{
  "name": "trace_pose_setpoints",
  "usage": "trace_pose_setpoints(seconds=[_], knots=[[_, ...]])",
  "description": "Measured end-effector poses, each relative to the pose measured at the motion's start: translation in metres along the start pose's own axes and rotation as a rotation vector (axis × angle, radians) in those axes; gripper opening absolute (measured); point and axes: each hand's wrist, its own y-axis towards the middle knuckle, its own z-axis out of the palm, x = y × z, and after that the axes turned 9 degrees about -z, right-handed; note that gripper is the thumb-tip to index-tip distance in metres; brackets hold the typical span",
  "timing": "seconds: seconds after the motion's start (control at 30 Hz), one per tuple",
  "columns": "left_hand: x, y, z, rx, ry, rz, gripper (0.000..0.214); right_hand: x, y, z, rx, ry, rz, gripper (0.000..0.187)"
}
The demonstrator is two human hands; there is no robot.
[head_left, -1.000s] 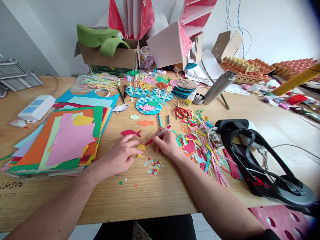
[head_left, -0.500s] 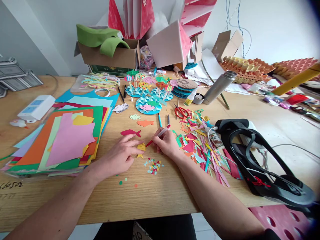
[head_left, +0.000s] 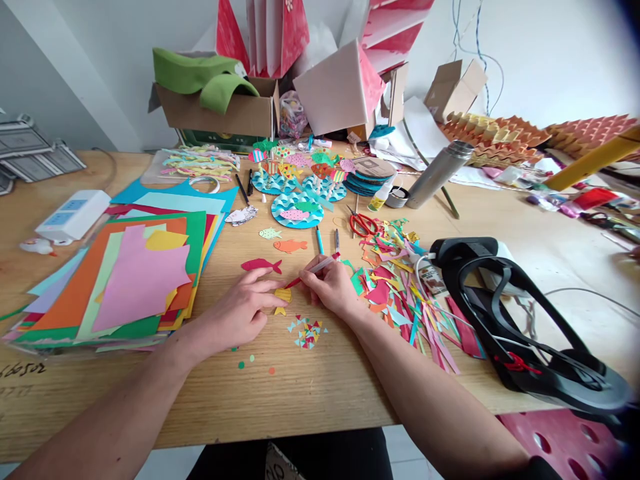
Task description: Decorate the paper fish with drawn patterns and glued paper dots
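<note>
The right hand (head_left: 330, 288) pinches a white marker with a red tip (head_left: 316, 269), the tip just above a small yellow paper cut-out (head_left: 283, 295) on the wooden surface (head_left: 200, 400), while the left hand (head_left: 235, 310) lies spread just beside it

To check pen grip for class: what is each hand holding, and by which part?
The right hand grips a red-tipped pen by its barrel; the left hand holds nothing.

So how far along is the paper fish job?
Roughly midway. Done: a wave disc with fish on it. In hand: the right hand holds a pen at a yellow cutout, left hand beside it. Left: the loose red fish and orange fish.
</note>
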Motion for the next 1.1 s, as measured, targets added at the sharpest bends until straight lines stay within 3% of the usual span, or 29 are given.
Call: trace_pose_setpoints(seconds=[1.1], knots=[[-0.0009, 0.0008, -0.0024, 0.041, -0.001, -0.004, 0.056, -0.0038, 0.0004, 0.0004, -0.016, -0.052, -0.008, 0.01]])
